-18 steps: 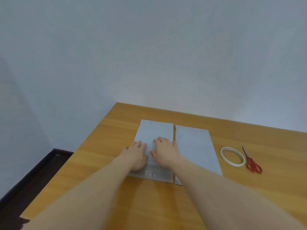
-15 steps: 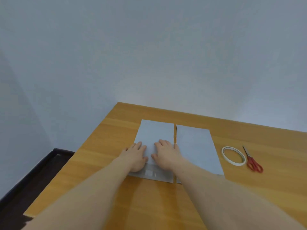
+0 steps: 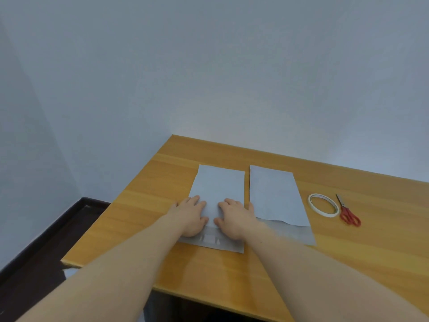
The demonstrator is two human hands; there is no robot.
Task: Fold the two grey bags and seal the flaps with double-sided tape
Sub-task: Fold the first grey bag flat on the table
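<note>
Two grey bags lie flat side by side on the wooden tabletop (image 3: pixel 162 194), long sides running from the near edge toward the far edge by the wall, with a narrow strip of bare wood between them. Both of the person's hands are down on the left bag (image 3: pixel 218 184), palms flat and fingers stretched out toward the far edge, pressing on its nearer half. The left hand (image 3: pixel 189 216) sits on the bag's left side and the right hand (image 3: pixel 233 217) on its right side, a small gap of grey between the thumbs; neither hand curls around anything. Just near of the hands, the left bag's end shows a glossy, slightly darker band (image 3: pixel 210 240) along its near edge, with a pale shiny patch in the middle. The right bag (image 3: pixel 275 194) lies untouched, apart from where the right hand's outer edge comes close to its left side; I cannot tell whether they actually touch. Its near end also has a duller band (image 3: pixel 299 234) sticking out toward the near edge, partly hidden by the right forearm. Toward the right edge of the tabletop, well clear of the bags, a white roll of tape (image 3: pixel 323 204) lies flat, and a pair of red-handled scissors (image 3: pixel 348 212) lies just beside it on its right, blades pointing toward the far edge. A pale wall (image 3: pixel 209 66) rises behind the tabletop, and dark flooring (image 3: pixel 34 263) shows off the left edge.
</note>
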